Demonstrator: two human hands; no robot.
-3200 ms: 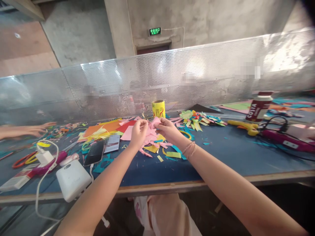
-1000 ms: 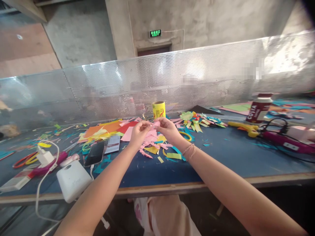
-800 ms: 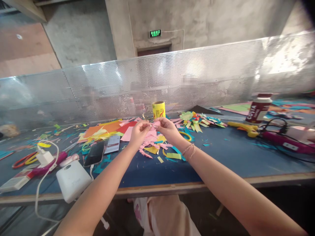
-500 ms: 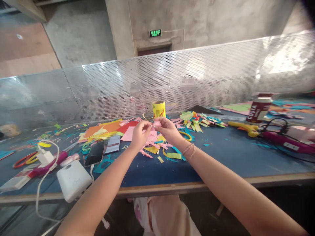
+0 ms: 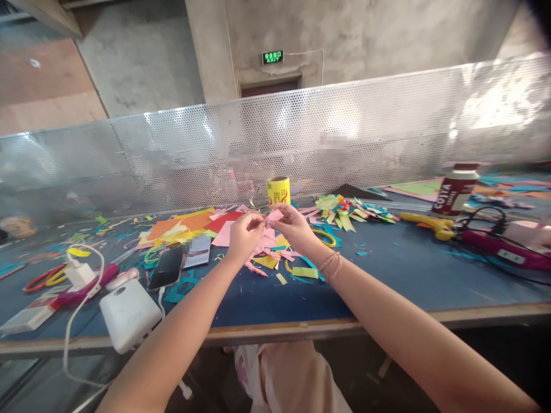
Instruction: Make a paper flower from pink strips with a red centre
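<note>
Pinching a flat pink paper piece (image 5: pixel 275 215), my right hand (image 5: pixel 297 227) held it slanting down toward my left hand (image 5: pixel 244 235), whose grip looked unclear.

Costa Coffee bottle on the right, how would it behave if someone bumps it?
The Costa Coffee bottle would probably tip if hit near its cap, standing upright and taller than wide. Knocked over, it might roll, since its body looks round.
</note>
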